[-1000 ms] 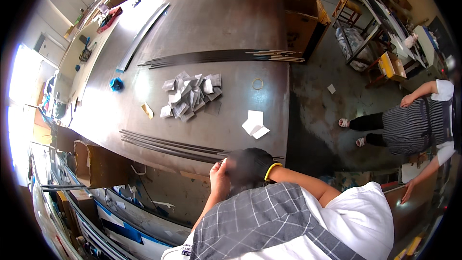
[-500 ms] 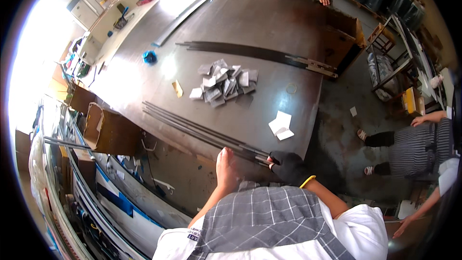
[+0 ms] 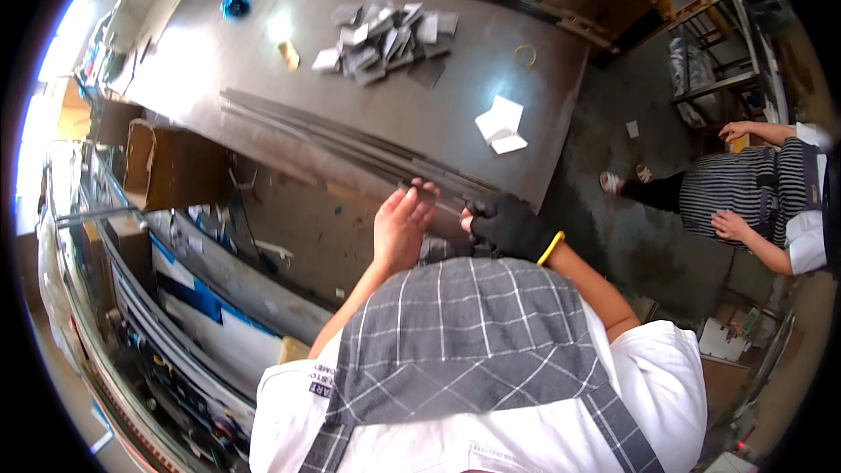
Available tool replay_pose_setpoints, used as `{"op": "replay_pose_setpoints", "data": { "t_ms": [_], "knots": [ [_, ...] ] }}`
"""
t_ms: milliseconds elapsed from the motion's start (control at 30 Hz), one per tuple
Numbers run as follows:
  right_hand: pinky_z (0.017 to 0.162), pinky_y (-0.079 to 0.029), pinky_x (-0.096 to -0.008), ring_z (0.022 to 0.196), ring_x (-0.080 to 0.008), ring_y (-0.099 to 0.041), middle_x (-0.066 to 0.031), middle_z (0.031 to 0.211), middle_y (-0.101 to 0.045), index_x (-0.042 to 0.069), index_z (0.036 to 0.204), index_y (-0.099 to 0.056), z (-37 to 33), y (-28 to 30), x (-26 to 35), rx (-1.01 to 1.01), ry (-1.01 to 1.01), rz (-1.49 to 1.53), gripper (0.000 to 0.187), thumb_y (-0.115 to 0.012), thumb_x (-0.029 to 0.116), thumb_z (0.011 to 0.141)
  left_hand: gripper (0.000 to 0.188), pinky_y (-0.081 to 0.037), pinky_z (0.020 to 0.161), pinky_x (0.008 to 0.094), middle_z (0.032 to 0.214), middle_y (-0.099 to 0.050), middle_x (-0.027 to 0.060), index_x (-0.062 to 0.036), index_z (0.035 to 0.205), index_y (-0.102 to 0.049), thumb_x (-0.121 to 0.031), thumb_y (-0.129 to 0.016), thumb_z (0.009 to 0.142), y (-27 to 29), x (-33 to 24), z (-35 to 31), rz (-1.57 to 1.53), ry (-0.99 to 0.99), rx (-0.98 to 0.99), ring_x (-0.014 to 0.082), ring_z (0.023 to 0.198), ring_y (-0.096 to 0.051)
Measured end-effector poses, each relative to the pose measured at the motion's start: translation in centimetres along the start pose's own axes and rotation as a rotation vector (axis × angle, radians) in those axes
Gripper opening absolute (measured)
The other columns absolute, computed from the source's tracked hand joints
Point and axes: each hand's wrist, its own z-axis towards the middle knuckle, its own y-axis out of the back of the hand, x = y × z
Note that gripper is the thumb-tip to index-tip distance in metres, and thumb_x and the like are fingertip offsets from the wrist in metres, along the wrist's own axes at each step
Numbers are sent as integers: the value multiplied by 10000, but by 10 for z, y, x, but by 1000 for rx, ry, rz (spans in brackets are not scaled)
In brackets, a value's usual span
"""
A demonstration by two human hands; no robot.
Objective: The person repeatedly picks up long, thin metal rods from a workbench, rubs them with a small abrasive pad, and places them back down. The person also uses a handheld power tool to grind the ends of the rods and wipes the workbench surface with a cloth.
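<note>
Left hand (image 3: 401, 228) bare, fingers curled; right hand (image 3: 504, 226) in a fingerless black glove, fingers bunched toward the thumb. Can't tell what either pinches! Just beyond them, long dark strips (image 3: 333, 142) slant from far left to near right along the table (image 3: 477, 57) edge, right ends nearest the gloved hand. Tabletop separates them from folded white paper (image 3: 501, 125); the right edge sits close by.

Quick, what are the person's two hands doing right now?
Left hand: fingers bent near the dark strips; can't tell if it's gripping one.
Right hand: black-gloved, fingers curled; can't tell what, if anything, it holds.
</note>
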Motion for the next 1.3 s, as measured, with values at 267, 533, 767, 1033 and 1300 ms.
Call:
{"op": "replay_pose_setpoints", "data": {
  "t_ms": [267,533,767,1033,1300],
  "knots": [
    [622,-453,-230,690,-85,-588,-53,776,-675,0,875,-700,10,-2,-9,123,-166,296,208,-616,189,896,225,-530,894,368,1113,-657,149,1,1157,-554,-134,-546,976,10,0,3,12,-11,-26,252,1041,-647],
    [706,-477,-245,773,-100,-610,-48,830,-699,-9,958,-715,5,-5,-2,34,-203,215,225,-631,188,891,210,-557,855,356,1108,-663,138,-17,1150,-564,-130,-551,973,13,1,7,-45,-68,14,247,1040,-657],
    [696,-452,-225,797,-82,-580,-30,793,-655,-26,1033,-659,13,3,-15,183,-324,564,280,-661,209,881,131,-537,815,311,1039,-667,122,-31,1063,-580,-122,-556,972,3,-2,7,-21,-98,-51,217,984,-656],
    [628,-498,-247,729,-89,-616,-48,842,-657,-48,1035,-644,14,24,-18,47,-127,505,245,-685,96,841,128,-532,802,304,1016,-675,86,-66,1031,-601,-166,-606,953,-30,-1,30,47,-136,21,199,955,-667],
    [708,-499,-406,802,-312,-641,-157,856,-650,55,907,-665,27,63,-37,-301,245,-559,158,-643,162,793,284,-543,642,251,825,-692,88,18,1003,-632,-261,-612,951,-29,-13,74,684,-63,-41,139,721,-669]
  ]
}}
